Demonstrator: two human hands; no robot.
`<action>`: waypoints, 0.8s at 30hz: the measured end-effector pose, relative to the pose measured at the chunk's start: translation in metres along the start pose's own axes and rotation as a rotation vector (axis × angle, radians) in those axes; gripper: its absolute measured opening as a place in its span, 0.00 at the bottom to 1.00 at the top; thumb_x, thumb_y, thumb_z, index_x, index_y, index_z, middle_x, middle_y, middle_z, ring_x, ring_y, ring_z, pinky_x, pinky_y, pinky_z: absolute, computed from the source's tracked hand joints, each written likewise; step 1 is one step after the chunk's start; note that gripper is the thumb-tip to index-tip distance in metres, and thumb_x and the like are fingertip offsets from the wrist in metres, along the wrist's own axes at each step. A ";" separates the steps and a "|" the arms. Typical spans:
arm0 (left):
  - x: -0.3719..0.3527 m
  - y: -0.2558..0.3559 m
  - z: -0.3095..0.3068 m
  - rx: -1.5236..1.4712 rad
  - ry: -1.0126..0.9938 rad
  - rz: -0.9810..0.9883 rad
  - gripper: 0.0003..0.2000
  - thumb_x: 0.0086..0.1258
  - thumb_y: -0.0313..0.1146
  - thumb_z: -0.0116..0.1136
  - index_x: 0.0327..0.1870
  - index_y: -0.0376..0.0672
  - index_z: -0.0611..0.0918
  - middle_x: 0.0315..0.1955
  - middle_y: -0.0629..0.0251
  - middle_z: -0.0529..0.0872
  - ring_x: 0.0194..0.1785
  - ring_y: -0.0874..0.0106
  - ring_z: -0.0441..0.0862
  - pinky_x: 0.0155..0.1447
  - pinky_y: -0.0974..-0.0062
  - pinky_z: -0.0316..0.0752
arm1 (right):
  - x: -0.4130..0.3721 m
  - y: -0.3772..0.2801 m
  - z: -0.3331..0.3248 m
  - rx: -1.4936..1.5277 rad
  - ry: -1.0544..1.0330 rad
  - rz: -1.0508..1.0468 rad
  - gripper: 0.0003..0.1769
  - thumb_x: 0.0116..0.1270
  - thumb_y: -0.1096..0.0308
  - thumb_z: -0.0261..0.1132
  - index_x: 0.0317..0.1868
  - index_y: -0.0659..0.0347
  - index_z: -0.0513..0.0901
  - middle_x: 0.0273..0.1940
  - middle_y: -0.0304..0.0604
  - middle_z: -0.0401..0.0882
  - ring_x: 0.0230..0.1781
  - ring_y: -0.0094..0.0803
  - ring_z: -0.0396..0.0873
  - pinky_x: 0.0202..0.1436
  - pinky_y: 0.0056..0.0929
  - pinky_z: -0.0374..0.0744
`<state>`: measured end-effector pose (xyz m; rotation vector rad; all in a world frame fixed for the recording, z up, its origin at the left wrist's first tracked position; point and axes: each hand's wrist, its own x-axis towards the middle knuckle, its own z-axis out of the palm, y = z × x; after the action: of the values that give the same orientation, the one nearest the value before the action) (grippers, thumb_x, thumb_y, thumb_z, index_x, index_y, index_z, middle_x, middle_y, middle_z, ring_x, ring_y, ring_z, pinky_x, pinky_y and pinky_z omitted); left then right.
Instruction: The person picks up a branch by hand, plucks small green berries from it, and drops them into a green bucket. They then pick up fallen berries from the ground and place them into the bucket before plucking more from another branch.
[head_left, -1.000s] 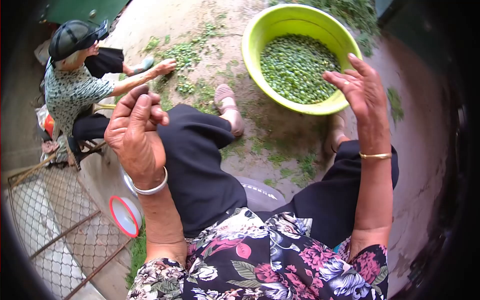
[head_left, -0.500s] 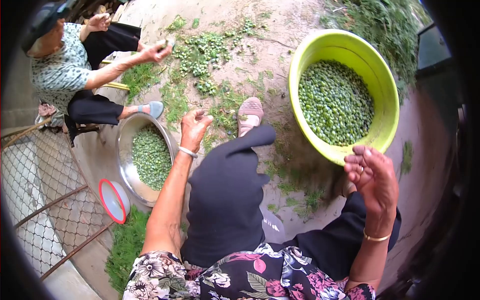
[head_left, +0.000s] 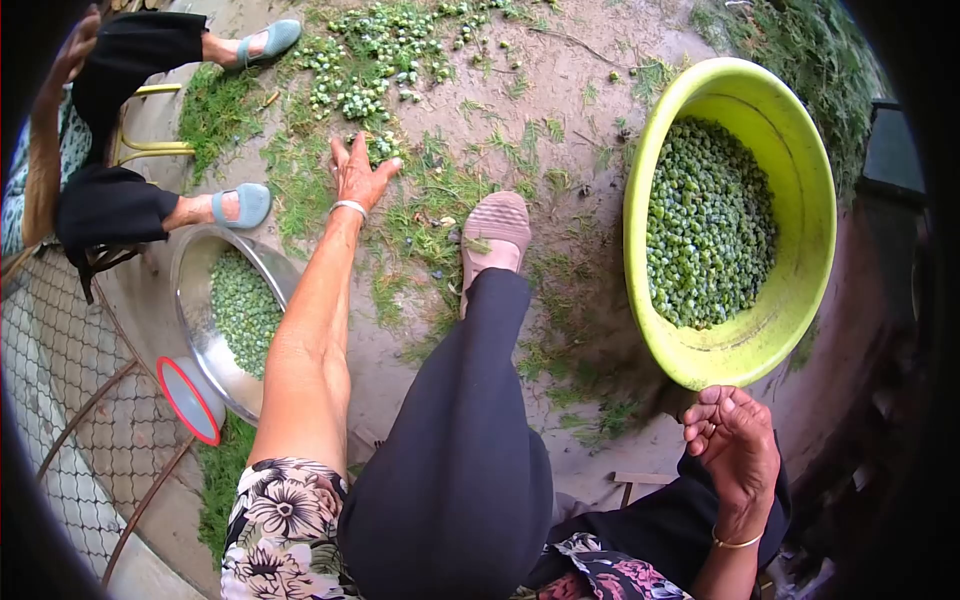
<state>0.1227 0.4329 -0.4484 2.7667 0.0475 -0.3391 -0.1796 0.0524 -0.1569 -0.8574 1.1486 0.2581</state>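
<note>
My left hand (head_left: 362,178) reaches out low over the ground with its fingers spread, at the near edge of a heap of small green berry-like cones (head_left: 375,65). Scattered green sprigs lie beneath it. Beside my left forearm stands a metal basin (head_left: 195,290) holding more of these cones. My right hand (head_left: 735,445) is just in front of a large yellow-green tub (head_left: 690,355), its fingertips right at the rim in this view. Those fingers are curled together, and I cannot tell whether anything is in them. Green cones (head_left: 705,230) cover the tub's bottom.
A person with dark trousers and blue-grey shoes (head_left: 243,205) sits at the upper left. A red-rimmed bowl (head_left: 190,400) leans near the basin, beside a wire mesh panel (head_left: 90,380). Green branches (head_left: 800,60) lie behind the tub. My pink shoe (head_left: 497,232) is between tub and heap.
My left hand has reached forward toward the heap, and its fingers have spread. My right hand stays near the tub's rim. The view has shifted; the other person now shows only partly.
</note>
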 end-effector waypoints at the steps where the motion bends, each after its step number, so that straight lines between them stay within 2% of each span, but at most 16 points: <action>1: 0.005 0.001 0.009 -0.006 -0.009 -0.004 0.43 0.53 0.50 0.69 0.70 0.43 0.63 0.72 0.38 0.45 0.73 0.38 0.46 0.74 0.54 0.49 | 0.002 0.000 0.001 -0.003 0.008 0.004 0.15 0.65 0.69 0.60 0.43 0.76 0.76 0.32 0.59 0.80 0.27 0.39 0.81 0.29 0.27 0.80; 3: 0.012 0.003 0.026 0.037 0.071 -0.064 0.42 0.56 0.53 0.66 0.70 0.45 0.63 0.70 0.35 0.47 0.71 0.38 0.51 0.73 0.53 0.50 | 0.005 0.002 0.000 -0.017 0.034 0.016 0.15 0.65 0.69 0.59 0.44 0.76 0.76 0.32 0.59 0.80 0.27 0.39 0.81 0.29 0.27 0.80; 4: 0.007 0.021 0.021 0.112 0.107 -0.075 0.37 0.60 0.50 0.63 0.67 0.41 0.65 0.68 0.33 0.52 0.68 0.36 0.57 0.70 0.51 0.56 | 0.008 0.004 0.000 -0.014 0.036 0.017 0.15 0.65 0.69 0.59 0.44 0.76 0.76 0.32 0.59 0.80 0.27 0.39 0.81 0.29 0.27 0.80; 5: 0.005 0.027 0.026 0.112 0.101 -0.084 0.37 0.60 0.50 0.63 0.67 0.41 0.65 0.68 0.33 0.52 0.68 0.36 0.57 0.70 0.51 0.56 | 0.010 0.005 0.000 -0.014 0.038 0.020 0.15 0.65 0.69 0.59 0.44 0.76 0.75 0.32 0.59 0.80 0.27 0.39 0.81 0.29 0.27 0.80; 7: 0.002 0.031 0.038 0.164 0.230 0.000 0.28 0.64 0.43 0.61 0.61 0.38 0.69 0.65 0.35 0.57 0.66 0.39 0.60 0.65 0.52 0.64 | 0.015 0.007 0.001 -0.028 0.040 0.035 0.16 0.66 0.69 0.59 0.45 0.77 0.75 0.33 0.60 0.80 0.27 0.40 0.81 0.30 0.27 0.80; 8: 0.002 0.029 0.048 0.229 0.356 0.121 0.20 0.65 0.36 0.58 0.54 0.36 0.71 0.56 0.34 0.64 0.55 0.41 0.70 0.56 0.53 0.71 | 0.017 0.008 0.002 -0.033 0.047 0.046 0.15 0.66 0.69 0.58 0.45 0.77 0.75 0.33 0.60 0.80 0.28 0.40 0.81 0.30 0.27 0.81; 9: 0.002 0.025 0.052 0.226 0.348 0.112 0.20 0.65 0.36 0.58 0.54 0.36 0.71 0.56 0.34 0.64 0.55 0.41 0.70 0.56 0.53 0.71 | 0.019 0.009 0.002 -0.036 0.053 0.057 0.15 0.66 0.70 0.58 0.45 0.77 0.75 0.33 0.60 0.80 0.28 0.40 0.81 0.30 0.28 0.81; 12: 0.012 0.014 0.055 0.168 0.299 0.245 0.13 0.63 0.27 0.55 0.49 0.36 0.72 0.42 0.38 0.67 0.37 0.46 0.76 0.41 0.54 0.74 | 0.021 0.010 0.000 -0.042 0.058 0.068 0.14 0.67 0.70 0.58 0.45 0.77 0.75 0.33 0.59 0.80 0.28 0.40 0.81 0.31 0.28 0.80; 16: 0.016 0.005 0.038 0.023 0.316 0.332 0.12 0.63 0.24 0.53 0.47 0.37 0.74 0.39 0.39 0.70 0.38 0.47 0.76 0.42 0.54 0.74 | 0.018 0.008 -0.001 -0.060 0.062 0.069 0.14 0.67 0.70 0.58 0.45 0.76 0.75 0.33 0.59 0.80 0.28 0.39 0.81 0.30 0.27 0.80; 19: -0.009 0.012 0.005 -1.111 0.069 -0.293 0.08 0.63 0.23 0.57 0.43 0.37 0.76 0.34 0.55 0.78 0.29 0.66 0.78 0.24 0.76 0.70 | 0.007 0.005 0.001 -0.047 0.051 0.031 0.14 0.67 0.70 0.58 0.44 0.76 0.75 0.33 0.59 0.80 0.28 0.39 0.81 0.30 0.26 0.80; 21: -0.034 0.000 -0.003 -1.546 0.056 -0.443 0.08 0.63 0.27 0.60 0.41 0.37 0.76 0.36 0.60 0.78 0.26 0.73 0.76 0.18 0.85 0.62 | -0.001 0.003 -0.001 -0.032 0.035 0.003 0.14 0.67 0.71 0.58 0.44 0.76 0.75 0.33 0.58 0.81 0.28 0.38 0.81 0.30 0.26 0.80; 23: -0.067 -0.007 -0.014 -1.848 -0.016 -0.616 0.09 0.62 0.28 0.61 0.41 0.37 0.76 0.36 0.58 0.78 0.29 0.71 0.76 0.18 0.84 0.61 | -0.013 0.001 -0.002 -0.015 0.012 -0.030 0.13 0.66 0.71 0.58 0.44 0.76 0.75 0.33 0.58 0.81 0.28 0.38 0.82 0.30 0.26 0.80; 24: -0.083 -0.008 -0.016 -2.151 -0.205 -0.580 0.11 0.62 0.30 0.60 0.42 0.36 0.76 0.37 0.57 0.78 0.31 0.69 0.76 0.19 0.83 0.64 | -0.018 0.000 -0.002 -0.008 -0.013 -0.055 0.13 0.66 0.71 0.58 0.44 0.75 0.75 0.33 0.57 0.81 0.28 0.37 0.82 0.30 0.25 0.80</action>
<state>0.0450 0.4465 -0.4160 0.5410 0.6718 -0.3300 -0.1886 0.0558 -0.1413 -0.8916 1.1113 0.2226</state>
